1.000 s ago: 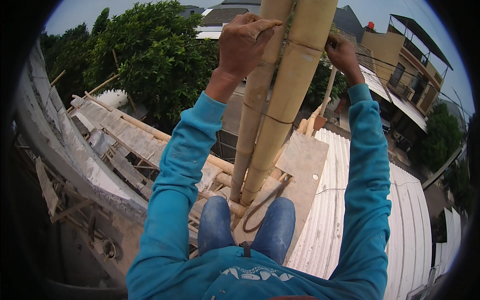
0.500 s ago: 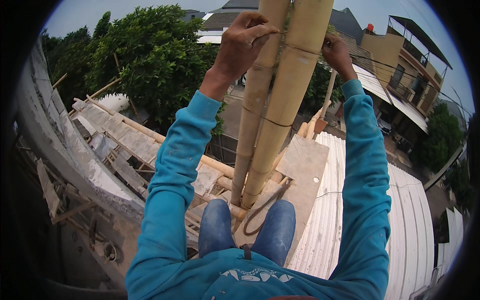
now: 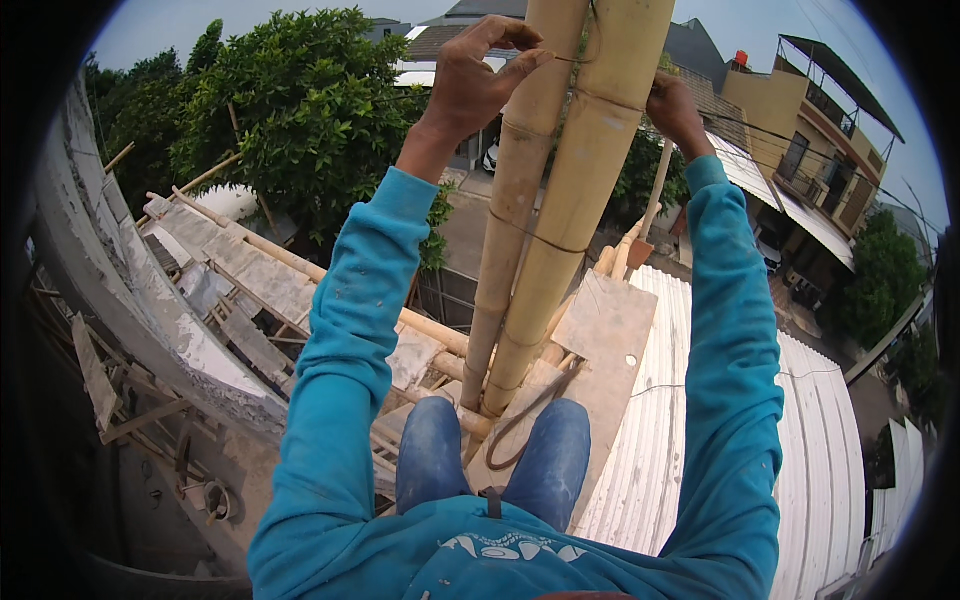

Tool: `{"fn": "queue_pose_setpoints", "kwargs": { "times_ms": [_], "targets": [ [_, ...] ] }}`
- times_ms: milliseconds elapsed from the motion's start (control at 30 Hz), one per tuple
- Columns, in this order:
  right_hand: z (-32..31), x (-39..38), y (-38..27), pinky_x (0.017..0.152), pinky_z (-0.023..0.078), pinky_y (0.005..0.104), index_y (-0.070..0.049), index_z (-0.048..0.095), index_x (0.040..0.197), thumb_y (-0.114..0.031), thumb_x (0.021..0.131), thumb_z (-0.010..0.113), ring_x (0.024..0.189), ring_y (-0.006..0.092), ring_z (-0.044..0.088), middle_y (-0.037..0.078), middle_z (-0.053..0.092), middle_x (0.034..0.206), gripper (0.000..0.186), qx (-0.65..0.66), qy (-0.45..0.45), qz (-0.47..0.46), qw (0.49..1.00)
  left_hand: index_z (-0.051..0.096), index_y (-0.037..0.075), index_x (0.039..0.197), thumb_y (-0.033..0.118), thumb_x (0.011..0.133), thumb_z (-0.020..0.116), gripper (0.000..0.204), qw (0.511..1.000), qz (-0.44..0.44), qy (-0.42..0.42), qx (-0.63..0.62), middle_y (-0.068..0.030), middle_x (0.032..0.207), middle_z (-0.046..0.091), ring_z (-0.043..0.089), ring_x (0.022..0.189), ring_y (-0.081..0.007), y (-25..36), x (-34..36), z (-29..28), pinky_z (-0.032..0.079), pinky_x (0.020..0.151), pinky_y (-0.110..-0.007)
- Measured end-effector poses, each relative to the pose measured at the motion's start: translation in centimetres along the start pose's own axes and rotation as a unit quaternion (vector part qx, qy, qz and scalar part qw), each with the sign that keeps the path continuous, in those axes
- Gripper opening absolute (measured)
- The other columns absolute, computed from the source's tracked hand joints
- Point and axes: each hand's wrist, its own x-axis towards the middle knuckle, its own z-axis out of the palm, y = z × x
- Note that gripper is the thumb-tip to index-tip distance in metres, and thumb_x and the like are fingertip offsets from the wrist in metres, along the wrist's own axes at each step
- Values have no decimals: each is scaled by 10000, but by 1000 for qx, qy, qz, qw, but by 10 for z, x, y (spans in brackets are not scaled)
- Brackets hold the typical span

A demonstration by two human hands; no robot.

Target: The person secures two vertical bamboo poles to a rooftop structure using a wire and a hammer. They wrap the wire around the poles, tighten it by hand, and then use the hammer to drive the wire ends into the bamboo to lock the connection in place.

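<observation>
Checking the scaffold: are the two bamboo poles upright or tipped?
Roughly upright: the bamboo poles rise side by side from between the person's knees, leaning slightly.

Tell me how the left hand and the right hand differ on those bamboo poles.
The left hand pinches a thin wire in front of the bamboo poles, fingers curled and in plain view. The right hand reaches around the far pole, partly hidden. Both are raised, in blue sleeves.
</observation>
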Motion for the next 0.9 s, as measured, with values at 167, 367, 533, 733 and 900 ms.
{"fn": "queue_pose_setpoints", "kwargs": {
  "times_ms": [167,367,533,733,900],
  "targets": [
    [0,9,11,851,506,445,-71,685,1093,-200,835,691,960,395,649,184,696,1009,288,56,-42,-41,997,732,49,932,206,838,757,185,997,-50,-20,48,-58,909,712,693,807,-149,-2,2,3,572,700,-290],
    [-3,4,-3,841,510,438,-63,688,1078,-190,829,682,977,402,636,201,680,1033,279,1,-40,-15,999,733,25,902,286,809,754,279,983,-84,-54,157,-112,869,711,692,788,-227,0,5,10,549,720,-344],
    [-9,3,-7,851,508,454,-68,686,1075,-161,827,652,987,407,629,207,673,1039,268,-50,5,-40,998,737,44,896,278,791,739,256,970,-110,-62,209,-129,872,708,678,800,-290,2,13,22,532,780,-384],
    [-15,-2,-12,850,507,460,-59,666,1115,-129,844,599,985,399,633,203,678,1043,288,-19,15,-36,999,707,76,979,279,784,704,281,909,-134,-125,374,-151,993,676,656,880,-339,12,17,58,515,785,-439],
    [-31,-12,-23,868,524,368,-23,633,1143,-68,886,538,1008,289,684,178,707,1029,278,-42,11,5,999,711,69,997,222,881,569,238,879,-212,-217,368,-156,932,666,625,848,-340,6,11,75,481,727,-472]
  ]
}}
